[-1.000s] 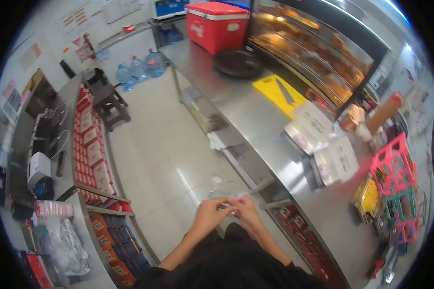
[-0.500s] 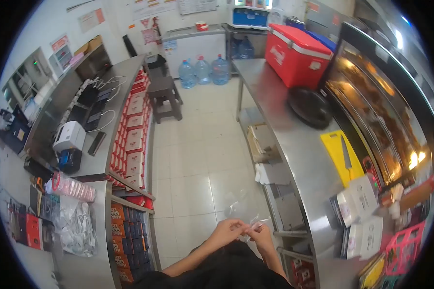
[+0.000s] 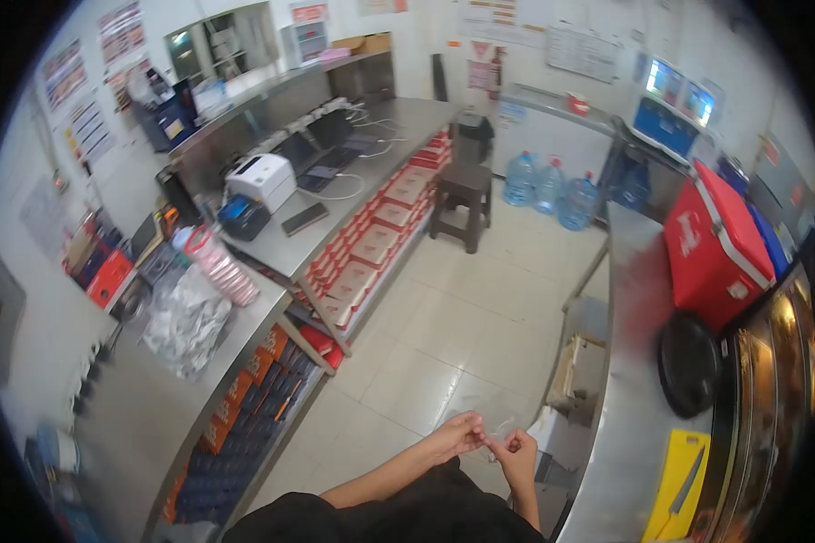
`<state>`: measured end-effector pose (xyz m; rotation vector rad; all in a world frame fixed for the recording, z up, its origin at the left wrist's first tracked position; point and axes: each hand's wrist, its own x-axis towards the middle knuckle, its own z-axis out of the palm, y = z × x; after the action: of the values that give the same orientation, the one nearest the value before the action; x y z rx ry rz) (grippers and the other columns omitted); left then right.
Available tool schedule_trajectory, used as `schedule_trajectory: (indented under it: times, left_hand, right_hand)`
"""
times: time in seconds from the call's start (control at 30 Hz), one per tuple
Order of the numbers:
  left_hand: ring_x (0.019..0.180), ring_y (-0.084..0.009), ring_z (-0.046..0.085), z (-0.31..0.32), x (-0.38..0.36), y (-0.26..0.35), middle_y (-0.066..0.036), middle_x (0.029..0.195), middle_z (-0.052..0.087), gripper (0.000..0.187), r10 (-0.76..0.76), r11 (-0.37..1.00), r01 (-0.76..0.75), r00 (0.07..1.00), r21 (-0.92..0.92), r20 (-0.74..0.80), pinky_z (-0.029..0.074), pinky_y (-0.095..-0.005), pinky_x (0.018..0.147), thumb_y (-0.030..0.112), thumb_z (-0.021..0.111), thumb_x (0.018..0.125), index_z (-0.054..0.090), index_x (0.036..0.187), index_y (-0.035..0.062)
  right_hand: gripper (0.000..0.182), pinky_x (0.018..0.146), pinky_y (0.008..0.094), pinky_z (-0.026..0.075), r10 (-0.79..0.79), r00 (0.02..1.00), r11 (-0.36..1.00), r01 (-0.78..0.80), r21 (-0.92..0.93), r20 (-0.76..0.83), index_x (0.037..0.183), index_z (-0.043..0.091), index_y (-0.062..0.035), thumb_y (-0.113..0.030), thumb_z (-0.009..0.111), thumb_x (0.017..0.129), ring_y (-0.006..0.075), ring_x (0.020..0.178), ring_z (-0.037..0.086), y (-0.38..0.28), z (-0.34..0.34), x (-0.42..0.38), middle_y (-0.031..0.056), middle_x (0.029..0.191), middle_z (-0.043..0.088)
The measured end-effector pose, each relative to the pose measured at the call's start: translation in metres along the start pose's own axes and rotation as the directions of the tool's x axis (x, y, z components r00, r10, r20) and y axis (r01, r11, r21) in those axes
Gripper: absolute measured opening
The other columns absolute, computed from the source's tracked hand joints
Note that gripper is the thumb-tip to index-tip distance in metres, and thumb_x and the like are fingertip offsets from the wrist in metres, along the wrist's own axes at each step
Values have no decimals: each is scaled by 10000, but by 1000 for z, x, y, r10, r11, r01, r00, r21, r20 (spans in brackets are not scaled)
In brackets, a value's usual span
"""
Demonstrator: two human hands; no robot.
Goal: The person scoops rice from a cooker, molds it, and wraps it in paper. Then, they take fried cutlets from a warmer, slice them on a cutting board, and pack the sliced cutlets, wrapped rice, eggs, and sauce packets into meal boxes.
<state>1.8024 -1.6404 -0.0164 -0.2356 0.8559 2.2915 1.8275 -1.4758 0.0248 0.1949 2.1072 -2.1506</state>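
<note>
My left hand (image 3: pixel 460 434) and my right hand (image 3: pixel 516 455) meet low in the head view, in front of my dark clothing. Both are closed, with fingertips pinching a thin clear plastic bag (image 3: pixel 507 425). The bag is see-through and crumpled, so its outline against the floor tiles is hard to make out. My fingers cover part of it.
To the left, a steel counter (image 3: pixel 285 249) carries a white printer (image 3: pixel 261 184) and a crumpled clear plastic heap (image 3: pixel 186 317). A dark stool (image 3: pixel 463 195) stands ahead. On the right-hand steel counter (image 3: pixel 629 452) are a red cooler (image 3: pixel 711 244) and a yellow cutting board (image 3: pixel 668 475) with a knife.
The view has swung left, so the left counter fills more of it. Both hands stay together on the plastic bag, which shows less clearly now.
</note>
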Motion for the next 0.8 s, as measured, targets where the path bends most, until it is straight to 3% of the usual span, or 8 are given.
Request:
schedule_trajectory:
  times: [0.13,0.2,0.3,0.43,0.53,0.67,0.77,0.8]
  left_hand:
    - [793,-92,570,29,-4,13,16,831,552,209,89,963,-45,984,267,-154,480,-253,777,294,579,892,522,931,97]
    - [813,-59,567,31,-2,9,6,869,584,153,246,613,-245,963,751,112,478,-237,750,227,574,899,562,908,75]
    - [821,-42,567,19,8,10,1,881,599,157,128,835,-91,991,543,-30,468,-217,731,223,569,901,596,898,69]
    - [765,-41,560,14,7,10,15,831,588,154,101,911,-62,992,407,-75,460,-195,686,211,549,910,589,901,63]
    - [674,-31,517,12,11,3,41,759,559,156,169,983,-178,966,-33,-195,433,-182,601,207,535,918,585,891,61]
    - [564,-48,453,21,1,15,34,664,515,160,570,774,-399,777,493,-267,388,-211,511,200,524,923,582,897,54]
    - [533,-75,469,49,-17,46,-13,637,518,154,705,483,-210,669,850,-235,384,-236,486,187,546,904,594,906,41]
    - [518,-97,492,52,-20,51,-42,627,524,150,719,324,-54,663,945,-209,391,-250,477,177,560,891,602,908,34]
  right_hand:
    - [327,450,171,357,-6,1000,1000,6,-14,26,615,430,-93,-18,732,717,23,498,461,2,-1,22,-30,563,511]
    - [331,452,176,352,-21,982,999,13,48,189,623,427,-98,-33,740,707,11,512,453,0,0,26,-42,561,500]
    - [327,449,176,336,-132,973,924,189,-333,187,637,431,-96,-40,748,695,4,514,440,6,-5,34,-43,561,500]
    - [320,436,177,312,-56,970,980,98,-172,236,641,428,-91,-39,737,708,6,492,419,-5,3,36,-42,551,490]
    - [332,431,176,300,-32,995,999,36,-40,97,619,408,-96,-41,714,733,10,474,405,7,7,44,-50,535,468]
    - [213,447,203,320,-64,991,984,43,-172,-116,701,437,-69,-9,639,733,47,489,409,17,5,53,-29,578,442]
    - [173,457,249,353,-233,968,961,216,-172,-88,820,467,-37,-12,617,739,97,461,411,13,17,54,-5,623,454]
    - [169,476,255,368,-453,880,805,337,-488,-140,865,484,-32,-26,609,752,104,509,441,-20,31,35,7,649,459]
